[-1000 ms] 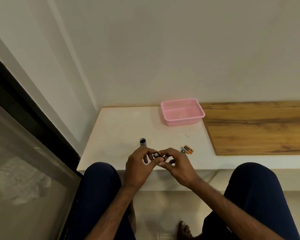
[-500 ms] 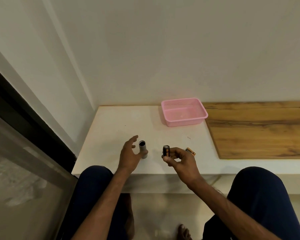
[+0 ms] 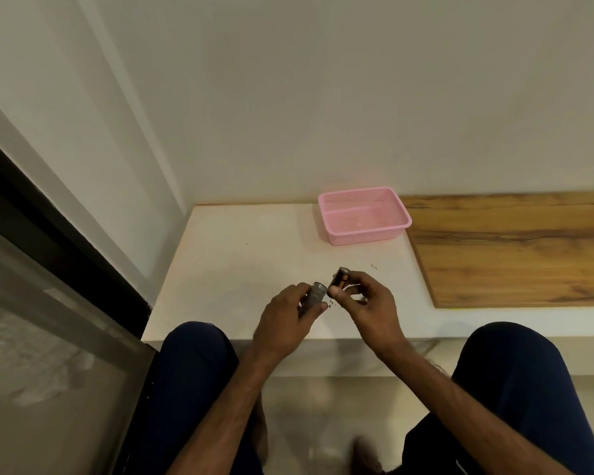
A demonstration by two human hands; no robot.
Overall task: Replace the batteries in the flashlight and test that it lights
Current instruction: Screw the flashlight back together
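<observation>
Above the near edge of the white counter point(image 3: 247, 269), we see two bare hands meeting over its middle. Our left hand point(image 3: 285, 323) is wrapped around the grey flashlight tube point(image 3: 314, 296), fingers curled behind it and the thumb pressed on its near side; the tube tilts up and away, its open threaded mouth facing the far right. Our right hand point(image 3: 367, 303) pinches the dark battery holder point(image 3: 339, 279) between thumb and fingers; copper-coloured cells show along its side. The holder is tilted, its lower end just beside the tube's mouth, and we cannot tell whether the two touch. Both items are held clear of the counter surface.

Farther back, the pink basket point(image 3: 402, 214) sits against the wall point(image 3: 323, 97), near the seam where the white counter meets the wooden panel point(image 3: 511, 255) on the right. Small dark specks point(image 3: 373, 267) lie on the counter just right of the holder, and more lie below the tube's mouth, too small for us to identify.

At the near edge, both knees in dark trousers point(image 3: 192, 365) frame the forearms. To the left, a dark window frame point(image 3: 48, 221) runs diagonally beside glass point(image 3: 42, 354).
</observation>
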